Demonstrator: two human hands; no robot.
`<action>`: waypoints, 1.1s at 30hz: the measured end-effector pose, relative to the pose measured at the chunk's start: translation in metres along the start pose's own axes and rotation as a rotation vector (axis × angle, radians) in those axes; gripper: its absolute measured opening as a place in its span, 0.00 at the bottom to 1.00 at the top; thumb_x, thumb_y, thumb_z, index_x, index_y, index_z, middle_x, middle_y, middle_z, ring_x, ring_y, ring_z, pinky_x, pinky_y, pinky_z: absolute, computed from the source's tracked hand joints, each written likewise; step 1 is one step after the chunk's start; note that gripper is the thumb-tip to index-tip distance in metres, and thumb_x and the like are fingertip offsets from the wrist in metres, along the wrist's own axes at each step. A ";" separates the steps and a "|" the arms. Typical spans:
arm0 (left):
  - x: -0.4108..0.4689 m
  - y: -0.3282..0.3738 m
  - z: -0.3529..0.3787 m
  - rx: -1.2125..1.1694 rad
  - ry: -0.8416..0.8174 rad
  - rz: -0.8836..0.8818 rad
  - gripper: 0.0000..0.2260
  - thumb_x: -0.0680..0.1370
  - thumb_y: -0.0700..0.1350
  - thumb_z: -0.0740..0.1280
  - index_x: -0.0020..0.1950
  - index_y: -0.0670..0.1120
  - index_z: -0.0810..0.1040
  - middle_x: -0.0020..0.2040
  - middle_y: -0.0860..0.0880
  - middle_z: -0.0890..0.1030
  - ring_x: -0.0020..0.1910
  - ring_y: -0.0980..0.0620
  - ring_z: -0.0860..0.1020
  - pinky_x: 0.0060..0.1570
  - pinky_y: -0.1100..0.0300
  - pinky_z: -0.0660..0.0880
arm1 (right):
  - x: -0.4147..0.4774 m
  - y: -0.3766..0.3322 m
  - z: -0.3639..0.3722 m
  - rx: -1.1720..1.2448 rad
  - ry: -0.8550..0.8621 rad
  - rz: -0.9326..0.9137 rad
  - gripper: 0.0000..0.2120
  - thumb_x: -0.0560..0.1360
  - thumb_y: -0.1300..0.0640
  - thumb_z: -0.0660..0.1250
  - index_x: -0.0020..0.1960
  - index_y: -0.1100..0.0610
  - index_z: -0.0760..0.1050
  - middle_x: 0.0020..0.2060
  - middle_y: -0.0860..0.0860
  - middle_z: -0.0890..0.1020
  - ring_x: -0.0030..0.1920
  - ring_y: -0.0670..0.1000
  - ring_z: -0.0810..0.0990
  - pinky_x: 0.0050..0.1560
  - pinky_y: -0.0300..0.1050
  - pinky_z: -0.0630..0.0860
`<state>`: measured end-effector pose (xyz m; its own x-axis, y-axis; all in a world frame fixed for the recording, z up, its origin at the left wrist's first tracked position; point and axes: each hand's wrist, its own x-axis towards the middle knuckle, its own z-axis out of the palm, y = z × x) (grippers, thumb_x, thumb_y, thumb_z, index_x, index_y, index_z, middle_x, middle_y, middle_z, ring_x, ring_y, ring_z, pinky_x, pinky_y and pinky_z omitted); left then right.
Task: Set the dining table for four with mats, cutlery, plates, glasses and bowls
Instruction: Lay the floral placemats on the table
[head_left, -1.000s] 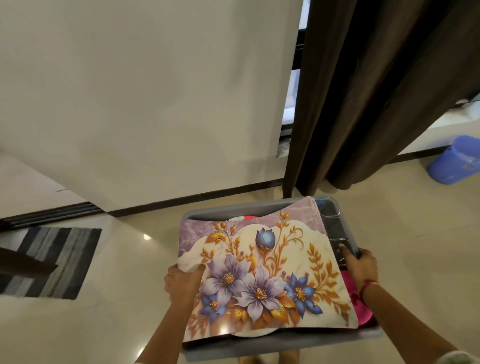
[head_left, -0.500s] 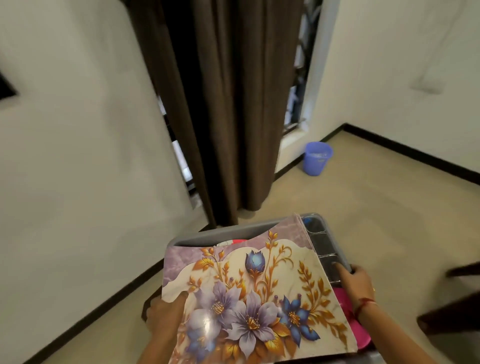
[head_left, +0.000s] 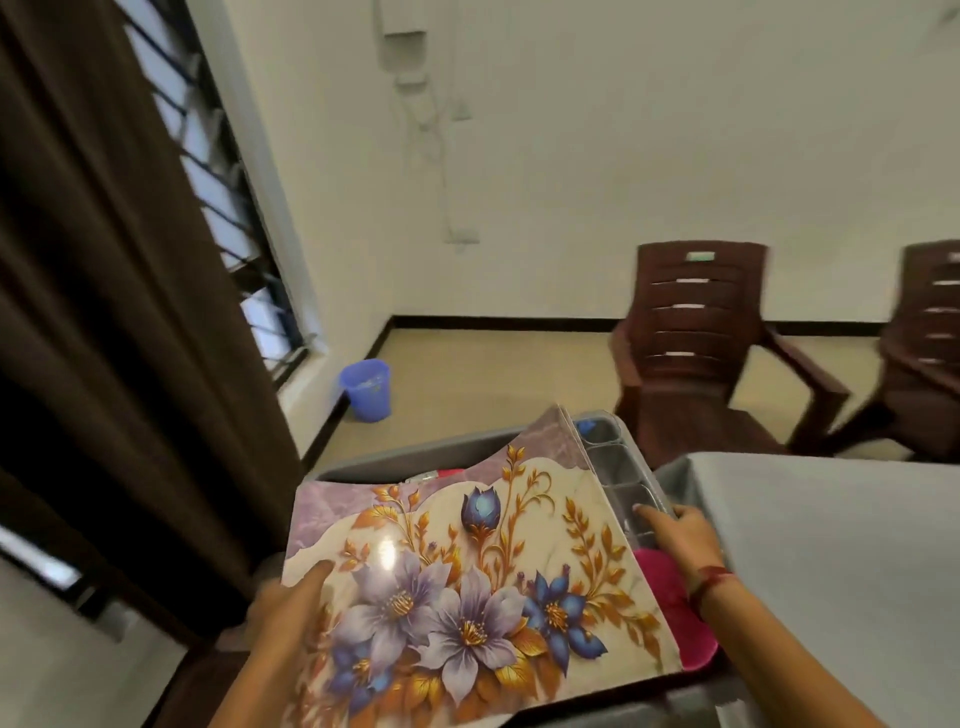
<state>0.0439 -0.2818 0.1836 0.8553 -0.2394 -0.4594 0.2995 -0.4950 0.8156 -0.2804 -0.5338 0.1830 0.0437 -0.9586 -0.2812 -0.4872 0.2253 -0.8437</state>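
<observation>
Mats (head_left: 467, 582) with the floral print lay stacked on top of a grey tub (head_left: 415, 460) that I saw carried at waist height, covering most of its opening and tilted up toward the far right corner. Largest thing nearby was the dining table (head_left: 841, 561) under a grey cloth, at right, with the tub's right edge just beside it. Two brown plastic chairs stood past the table: one (head_left: 696, 332) facing me, a second (head_left: 930, 338) cut off by the frame edge. Dark brown curtain (head_left: 104, 312) filled the left, barred window behind it. Blue bucket (head_left: 366, 388) sat on the floor under the window, well apart from the tub. Inside the tub, along the right side, I could see a clear compartment tray (head_left: 615, 467) and something pink (head_left: 670, 603) poking out from under the mats. Left hand (head_left: 291, 608) was clamped on the mats' left edge, thumb on top, fingers hidden below. Right hand (head_left: 675, 535) gripped the tub's right rim, fingertips resting in the compartment tray, red thread (head_left: 714, 577) on that wrist.
</observation>
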 end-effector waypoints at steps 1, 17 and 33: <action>-0.006 0.006 0.012 -0.019 -0.054 0.023 0.26 0.66 0.56 0.74 0.53 0.37 0.77 0.43 0.41 0.79 0.40 0.42 0.78 0.42 0.51 0.77 | -0.005 0.004 -0.019 0.016 0.044 0.013 0.11 0.67 0.47 0.69 0.40 0.55 0.79 0.36 0.54 0.83 0.40 0.57 0.82 0.46 0.55 0.80; -0.081 0.059 0.153 0.196 -0.677 0.342 0.18 0.67 0.52 0.74 0.47 0.38 0.79 0.41 0.42 0.80 0.43 0.40 0.78 0.46 0.49 0.76 | -0.187 0.108 -0.164 0.264 0.696 0.384 0.16 0.70 0.45 0.68 0.40 0.58 0.80 0.37 0.57 0.83 0.41 0.59 0.81 0.48 0.56 0.79; -0.261 0.014 0.235 0.506 -1.248 0.457 0.23 0.75 0.54 0.68 0.59 0.36 0.74 0.53 0.36 0.77 0.46 0.39 0.75 0.49 0.47 0.74 | -0.402 0.207 -0.207 0.545 1.224 0.650 0.17 0.67 0.48 0.72 0.47 0.60 0.78 0.41 0.57 0.82 0.44 0.59 0.81 0.52 0.58 0.78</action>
<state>-0.2741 -0.4225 0.2328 -0.1731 -0.8933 -0.4147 -0.3053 -0.3517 0.8849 -0.5796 -0.1383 0.2160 -0.9242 -0.1525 -0.3501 0.2566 0.4310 -0.8651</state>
